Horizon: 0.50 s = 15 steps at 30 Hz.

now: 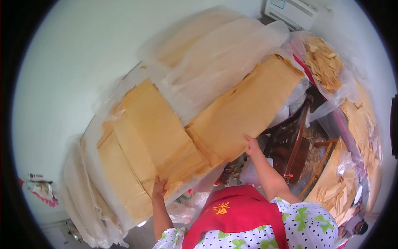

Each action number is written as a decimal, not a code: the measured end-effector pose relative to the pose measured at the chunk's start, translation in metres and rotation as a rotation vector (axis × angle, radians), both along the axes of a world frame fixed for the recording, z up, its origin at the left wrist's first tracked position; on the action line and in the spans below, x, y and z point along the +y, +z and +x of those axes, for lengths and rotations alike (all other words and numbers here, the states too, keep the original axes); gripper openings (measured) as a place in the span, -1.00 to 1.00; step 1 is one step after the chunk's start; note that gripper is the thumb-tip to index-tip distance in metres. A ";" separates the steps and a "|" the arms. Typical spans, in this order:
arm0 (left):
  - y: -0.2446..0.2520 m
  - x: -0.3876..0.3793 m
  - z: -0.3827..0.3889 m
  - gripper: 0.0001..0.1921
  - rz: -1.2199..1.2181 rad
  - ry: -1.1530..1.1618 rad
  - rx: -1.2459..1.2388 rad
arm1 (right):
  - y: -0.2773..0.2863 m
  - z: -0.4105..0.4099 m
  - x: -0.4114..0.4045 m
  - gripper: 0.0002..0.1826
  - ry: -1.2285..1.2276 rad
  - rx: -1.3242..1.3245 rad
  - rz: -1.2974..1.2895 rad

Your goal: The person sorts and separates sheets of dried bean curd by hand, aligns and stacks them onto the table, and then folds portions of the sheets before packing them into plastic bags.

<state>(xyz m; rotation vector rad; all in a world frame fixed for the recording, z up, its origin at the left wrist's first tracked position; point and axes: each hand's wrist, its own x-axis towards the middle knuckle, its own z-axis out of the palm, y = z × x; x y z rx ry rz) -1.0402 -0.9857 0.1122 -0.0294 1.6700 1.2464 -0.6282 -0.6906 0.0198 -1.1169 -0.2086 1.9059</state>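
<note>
A long stack of thin tan sheets (pixel 248 99) lies slantwise on the table. My right hand (pixel 252 146) grips its near edge, thumb on top and fingers hidden beneath. To the left, wide tan sheets (pixel 155 121) overlap in several layers. At their near edge is my left hand (pixel 159 186), thumb and fingers pinching a sheet's edge. More flat tan sheets (pixel 121 174) lie at the left, partly under the wide ones.
Translucent plastic sheeting (pixel 224 59) covers the table's back. A cream cloth (pixel 90 199) hangs at the left end. Crumpled tan sheets (pixel 323 62) lie back right. A dark wooden chair (pixel 295 149) stands right of me, near another tan pile (pixel 335 186). A person (pixel 356 222) is far right.
</note>
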 end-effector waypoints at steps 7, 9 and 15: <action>-0.024 -0.057 -0.032 -0.37 -0.520 -0.497 0.690 | 0.013 -0.025 -0.025 -0.62 -0.007 -0.043 -0.087; -0.029 -0.020 -0.003 -0.38 -0.505 -0.455 1.028 | -0.010 -0.013 -0.046 -0.61 0.023 0.095 -0.056; 0.017 0.097 0.078 -0.40 0.120 -0.614 1.411 | -0.002 -0.071 -0.088 -0.69 -0.040 0.041 -0.158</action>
